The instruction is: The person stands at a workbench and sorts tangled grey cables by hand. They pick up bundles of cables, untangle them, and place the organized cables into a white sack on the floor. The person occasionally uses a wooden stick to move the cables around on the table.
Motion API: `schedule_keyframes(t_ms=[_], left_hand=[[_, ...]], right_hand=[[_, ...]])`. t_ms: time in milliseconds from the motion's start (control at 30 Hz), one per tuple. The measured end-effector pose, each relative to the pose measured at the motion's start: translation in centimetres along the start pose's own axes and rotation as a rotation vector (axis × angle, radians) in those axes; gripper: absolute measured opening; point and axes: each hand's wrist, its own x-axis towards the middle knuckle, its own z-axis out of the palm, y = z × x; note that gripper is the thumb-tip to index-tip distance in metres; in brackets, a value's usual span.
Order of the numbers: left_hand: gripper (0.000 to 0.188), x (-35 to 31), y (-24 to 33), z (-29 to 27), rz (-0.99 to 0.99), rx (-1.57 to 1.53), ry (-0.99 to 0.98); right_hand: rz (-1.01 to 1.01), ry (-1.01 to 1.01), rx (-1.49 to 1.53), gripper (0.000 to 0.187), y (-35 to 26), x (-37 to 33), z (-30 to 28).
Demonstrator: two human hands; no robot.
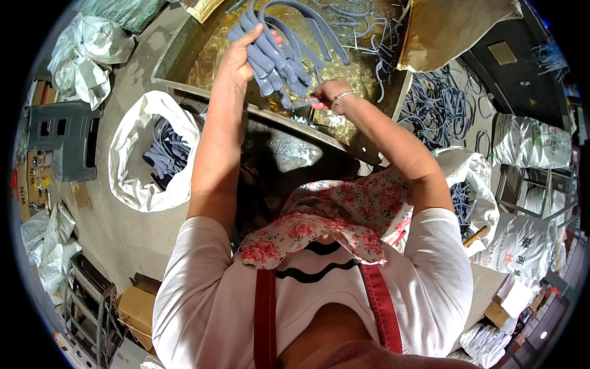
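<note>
My left hand (pixel 241 54) is closed around a bunch of curved grey-blue plastic strips (pixel 270 58), held up over a metal tank. The strips loop away at the top, and their blunt ends hang together toward me. At the lower right of the bunch is my right hand (pixel 333 96), a bracelet on its wrist. Its fingers are closed near the strip ends, pinching something small that I cannot make out; a patch of red shows beside the fingertips. Below both hands lies the tank (pixel 295 127), with a shiny yellowish wet bottom and loose thin strips at its far right.
A white sack (pixel 126 163) of grey strips stands open at the left, and another sack (pixel 482 178) at the right. Grey strips (pixel 437 107) lie piled beyond the tank's right edge. Brown sheeting (pixel 452 27) covers the far right corner. A grey plastic stool (pixel 61 138) stands far left.
</note>
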Motion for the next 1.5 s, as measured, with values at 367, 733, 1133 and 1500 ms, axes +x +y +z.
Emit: schedule_keyframes(t_ms=[367,733,1133,1500], left_hand=[[0.036,1.3,0.4,-2.0,0.098,-0.164,0.099],[0.025,2.0,1.1,-3.6,0.296,-0.221,0.317],[0.031,1.0,1.0,-1.4,0.093,-0.186,0.208],[0.037,-2.4,-2.1,5.7,-0.165,-0.046,-0.027]], right_hand=[[-1.105,0.091,-0.979,0.045,-3.8,-4.9,1.4],[-0.587,0.159,-1.731,0.020,-5.0,-13.4,-2.5],[-0.197,0.865,-1.601,0.072,5.1,-26.0,-32.3],[-0.372,-0.144,-0.238,0.044,-6.2,-2.7,-10.0]])
